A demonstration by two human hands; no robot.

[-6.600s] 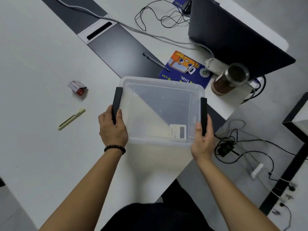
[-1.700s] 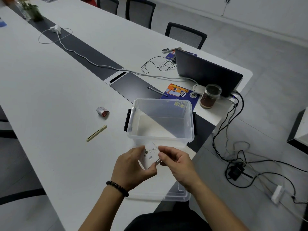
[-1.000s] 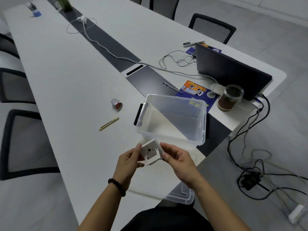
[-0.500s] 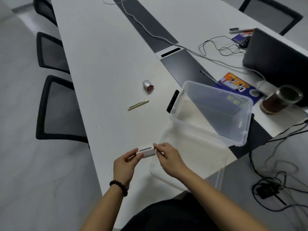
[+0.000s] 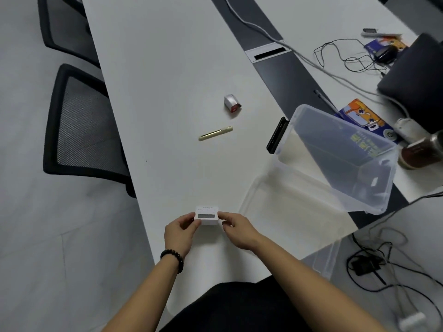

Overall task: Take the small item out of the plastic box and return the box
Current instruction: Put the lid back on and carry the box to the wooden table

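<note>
A small white device with a grey screen (image 5: 207,215) sits low over the white table (image 5: 167,80) near its front edge. My left hand (image 5: 182,230) pinches its left side and my right hand (image 5: 236,227) pinches its right side. The clear plastic box (image 5: 340,159) with black side handles stands open and empty to the right, apart from both hands. Its clear lid (image 5: 287,212) lies flat on the table between the box and my right hand.
A yellow-green pen (image 5: 215,133) and a small red-and-white carton (image 5: 232,104) lie beyond the device. A laptop (image 5: 417,85), a jar (image 5: 422,150), a blue booklet (image 5: 359,116) and cables sit at the right. Black chairs (image 5: 81,125) stand left of the table.
Both hands have carried the small device left and down toward the table's front edge, turning its screen side up. My view has swung left. The box and lid have stayed put.
</note>
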